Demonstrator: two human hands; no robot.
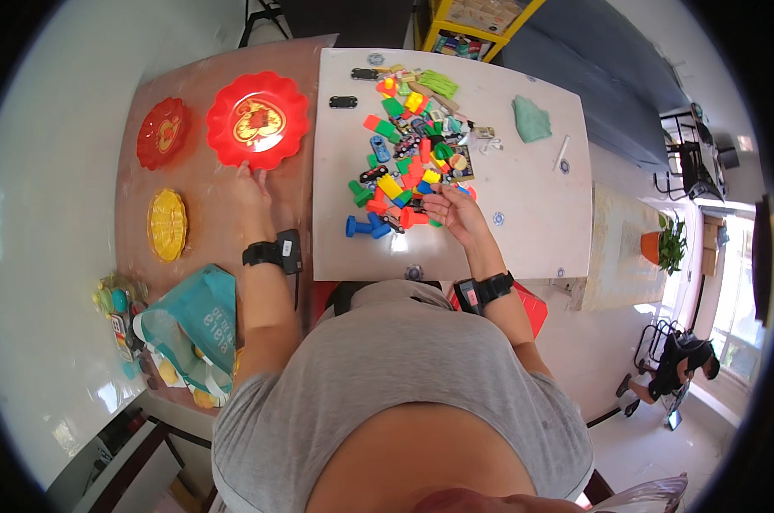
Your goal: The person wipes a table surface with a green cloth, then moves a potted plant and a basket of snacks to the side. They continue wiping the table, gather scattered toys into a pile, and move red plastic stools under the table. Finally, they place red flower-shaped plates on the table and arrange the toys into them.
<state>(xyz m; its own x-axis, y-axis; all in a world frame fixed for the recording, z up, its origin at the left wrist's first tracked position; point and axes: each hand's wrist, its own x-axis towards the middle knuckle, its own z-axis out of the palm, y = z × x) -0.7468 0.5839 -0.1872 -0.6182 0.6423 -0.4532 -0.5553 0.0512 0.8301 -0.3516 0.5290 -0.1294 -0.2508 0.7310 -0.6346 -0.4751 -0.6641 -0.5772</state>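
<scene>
My left hand (253,186) is at the near rim of a large red scalloped plate (224,131) on the brown table, its fingertips partly under the rim. My right hand (454,208), palm turned up and fingers slightly curled, is at the near right edge of a mixed pile of toys on the white table. The pile has a yellow toy block (389,187), a blue toy car (380,149), blue plastic bolts (359,226), red and green blocks and small dark cars. Nothing is visible in the right palm.
A smaller red plate (144,138) and a yellow woven basket (168,224) lie at left. Nearer is a teal bag (201,308). A green cloth (531,119) and a white stick (561,152) lie on the white table's right side. A person (678,372) sits far right.
</scene>
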